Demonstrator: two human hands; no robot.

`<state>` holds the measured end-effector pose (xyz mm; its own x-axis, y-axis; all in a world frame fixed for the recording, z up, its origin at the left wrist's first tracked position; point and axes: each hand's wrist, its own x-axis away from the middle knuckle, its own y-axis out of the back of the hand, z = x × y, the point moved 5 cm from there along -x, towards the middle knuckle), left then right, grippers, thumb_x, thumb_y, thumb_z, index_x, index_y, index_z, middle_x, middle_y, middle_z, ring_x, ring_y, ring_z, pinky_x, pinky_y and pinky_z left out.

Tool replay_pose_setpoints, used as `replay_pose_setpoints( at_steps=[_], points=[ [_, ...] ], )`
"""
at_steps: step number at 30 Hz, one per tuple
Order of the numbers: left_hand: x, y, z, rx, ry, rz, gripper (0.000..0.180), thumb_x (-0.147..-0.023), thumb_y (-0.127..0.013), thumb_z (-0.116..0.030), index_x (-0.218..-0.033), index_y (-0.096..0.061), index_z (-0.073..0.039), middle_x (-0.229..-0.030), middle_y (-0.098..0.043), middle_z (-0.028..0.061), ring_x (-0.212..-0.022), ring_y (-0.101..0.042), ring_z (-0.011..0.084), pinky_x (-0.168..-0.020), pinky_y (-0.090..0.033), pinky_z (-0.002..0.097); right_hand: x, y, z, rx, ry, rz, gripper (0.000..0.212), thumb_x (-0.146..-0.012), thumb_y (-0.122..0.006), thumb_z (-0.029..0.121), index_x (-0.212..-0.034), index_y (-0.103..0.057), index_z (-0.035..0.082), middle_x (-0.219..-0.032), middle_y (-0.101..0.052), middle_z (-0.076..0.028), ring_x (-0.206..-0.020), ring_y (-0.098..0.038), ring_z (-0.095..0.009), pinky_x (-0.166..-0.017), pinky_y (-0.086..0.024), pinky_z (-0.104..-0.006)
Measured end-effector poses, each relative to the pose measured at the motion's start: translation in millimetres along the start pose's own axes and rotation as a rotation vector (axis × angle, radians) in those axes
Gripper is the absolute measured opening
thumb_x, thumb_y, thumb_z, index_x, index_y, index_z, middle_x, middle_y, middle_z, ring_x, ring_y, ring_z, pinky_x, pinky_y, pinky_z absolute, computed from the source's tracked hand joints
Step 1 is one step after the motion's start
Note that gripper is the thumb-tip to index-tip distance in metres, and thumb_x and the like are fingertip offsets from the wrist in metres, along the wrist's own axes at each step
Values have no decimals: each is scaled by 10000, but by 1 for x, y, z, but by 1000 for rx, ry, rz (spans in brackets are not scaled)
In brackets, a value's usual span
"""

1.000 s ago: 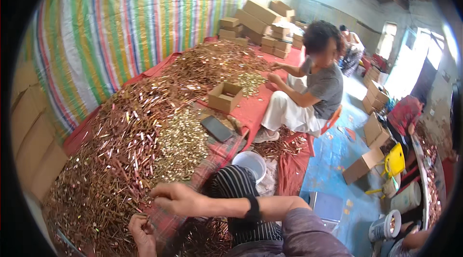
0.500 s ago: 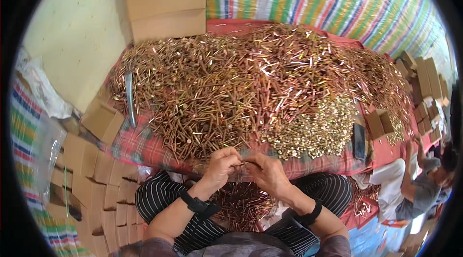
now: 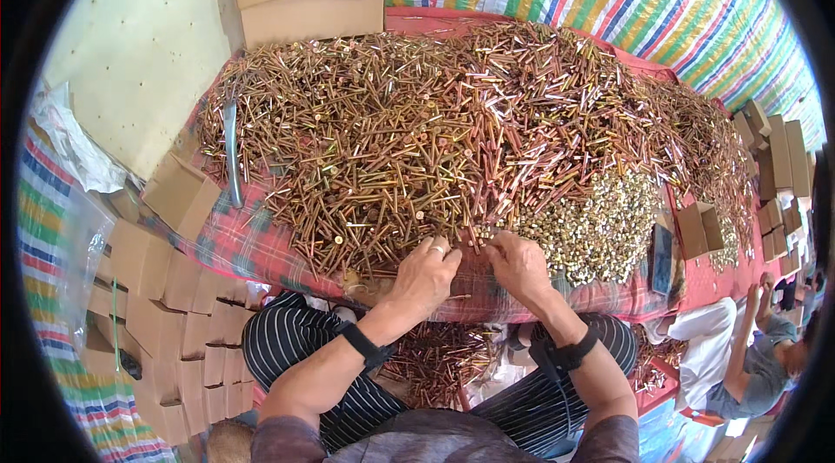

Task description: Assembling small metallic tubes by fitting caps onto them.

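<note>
A wide heap of thin copper-coloured metal rods, like bolts (image 3: 374,150), covers the red plaid cloth (image 3: 252,241) before me. My left hand (image 3: 424,273), with a ring on one finger, is at the heap's near edge, its fingers curled in a pinch. Beside it, my right hand (image 3: 522,267) is closed, fingertips down where the rods meet a pile of small gold nut-like pieces (image 3: 604,228). Whatever either hand pinches is too small or hidden to make out. The hands are apart. Between my legs lies a lower heap of finished-looking copper-coloured rods (image 3: 439,363).
A curved metal bar (image 3: 231,154) lies at the heap's left. Right of the nut-like pieces are a dark flat object (image 3: 662,259) and an open cardboard box (image 3: 700,228). Cardboard boxes (image 3: 196,315) stack at left. A co-worker (image 3: 752,359) sits at right, hands raised.
My hands were together, fingertips meeting over a small thing above the cloth's near edge. They have parted and moved forward to the edges of the heaps. The view has shifted slightly.
</note>
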<state>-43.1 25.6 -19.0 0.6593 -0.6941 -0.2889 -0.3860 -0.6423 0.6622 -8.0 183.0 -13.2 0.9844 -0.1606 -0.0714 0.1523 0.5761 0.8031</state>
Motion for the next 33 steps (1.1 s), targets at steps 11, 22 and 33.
replay_pose_setpoints(
  at_steps=[11, 22, 33],
  points=[
    [-15, -4, -12, -403, -130, -68, 206, -697, -584, 38, -900, -579, 2, -923, -520, 128, -850, -541, 270, -719, -482, 348, -11, -3, 9, 326, 146, -65, 45, -701, -587, 67, -737, -575, 42, -758, -579, -134, -760, -599, -308, -675, -492, -395],
    [-5, 8, -3, -55, 117, -176, 204, -758, -592, 18, -935, -499, -21, -797, -572, 143, -708, -602, 310, -614, -493, 365, -28, 15, -19, 375, 48, -329, 135, -729, -624, 78, -830, -548, 32, -793, -584, -142, -786, -567, -308, -714, -458, -390],
    [-2, 15, -1, -86, 120, -252, 214, -832, -519, 12, -1030, -593, 41, -826, -578, 119, -745, -594, 249, -639, -496, 311, -20, 26, 2, -84, -130, -264, 378, -750, -567, 16, -1125, -527, -11, -780, -618, -173, -762, -623, -283, -644, -500, -386]
  ],
)
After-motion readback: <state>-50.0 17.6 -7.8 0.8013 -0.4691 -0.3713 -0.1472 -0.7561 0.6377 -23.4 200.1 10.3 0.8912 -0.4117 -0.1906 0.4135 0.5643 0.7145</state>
